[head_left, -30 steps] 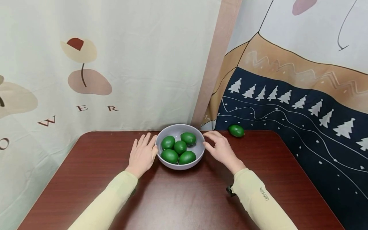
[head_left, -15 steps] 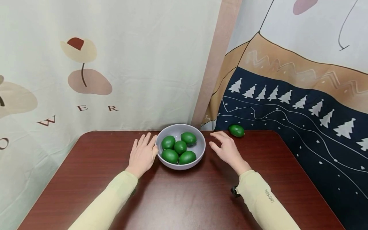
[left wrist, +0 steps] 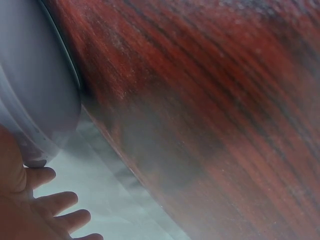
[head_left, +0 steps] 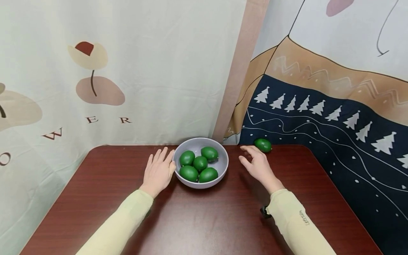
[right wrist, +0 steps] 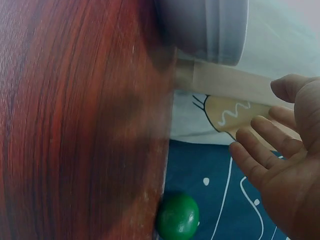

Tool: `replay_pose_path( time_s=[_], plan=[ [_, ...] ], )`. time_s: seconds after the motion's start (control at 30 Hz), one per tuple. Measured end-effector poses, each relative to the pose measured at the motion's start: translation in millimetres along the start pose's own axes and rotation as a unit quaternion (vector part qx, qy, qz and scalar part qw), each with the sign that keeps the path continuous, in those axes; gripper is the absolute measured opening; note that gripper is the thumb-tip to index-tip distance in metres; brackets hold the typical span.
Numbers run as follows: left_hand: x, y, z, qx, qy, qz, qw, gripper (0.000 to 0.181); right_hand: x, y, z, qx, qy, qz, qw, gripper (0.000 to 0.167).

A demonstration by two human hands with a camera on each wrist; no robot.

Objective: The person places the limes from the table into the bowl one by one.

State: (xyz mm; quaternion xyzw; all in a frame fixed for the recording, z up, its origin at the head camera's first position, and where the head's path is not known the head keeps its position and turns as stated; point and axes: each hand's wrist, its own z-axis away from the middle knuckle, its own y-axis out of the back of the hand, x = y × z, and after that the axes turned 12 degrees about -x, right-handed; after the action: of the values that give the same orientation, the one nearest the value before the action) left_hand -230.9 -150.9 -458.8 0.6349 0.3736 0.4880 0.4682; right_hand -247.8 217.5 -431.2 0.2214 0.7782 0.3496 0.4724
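Note:
A grey bowl (head_left: 200, 185) holds several green limes (head_left: 200, 163) near the back of the table. My left hand (head_left: 157, 174) rests against the bowl's left side, its fingers straight and spread. In the left wrist view the bowl (left wrist: 40, 65) fills the upper left corner, with the left hand (left wrist: 30, 210) below it. My right hand (head_left: 259, 166) hovers apart from the bowl's right side, fingers relaxed and holding nothing. Just beyond it, a single lime (head_left: 263, 145) lies at the table's back edge. The right wrist view shows this lime (right wrist: 178, 217) below the right hand (right wrist: 285, 170).
The dark red wooden table (head_left: 204, 219) ends right behind the bowl. A pale curtain (head_left: 159, 71) hangs along the back, and a dark blue cloth with white trees (head_left: 317, 107) hangs at the right.
My right hand has drawn away from the bowl's rim and moved right, closer to the lone lime. The left hand and the bowl have stayed in place.

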Motion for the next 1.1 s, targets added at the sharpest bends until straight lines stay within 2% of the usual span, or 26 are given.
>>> replay_pose_path(
  time_s=[0.7, 1.1],
  plan=[
    [-1.0, -1.0, 0.8, -0.001, 0.001, 0.003, 1.0000, 0.052, 23, 14, 5.2, -0.002, -0.075, -0.004, 0.9972, 0.041],
    [0.4, -0.6, 0.7, 0.004, 0.001, 0.005, 1.0000, 0.051, 40, 18, 5.0, 0.018, -0.080, 0.014, 0.9965, 0.039]
  ],
)
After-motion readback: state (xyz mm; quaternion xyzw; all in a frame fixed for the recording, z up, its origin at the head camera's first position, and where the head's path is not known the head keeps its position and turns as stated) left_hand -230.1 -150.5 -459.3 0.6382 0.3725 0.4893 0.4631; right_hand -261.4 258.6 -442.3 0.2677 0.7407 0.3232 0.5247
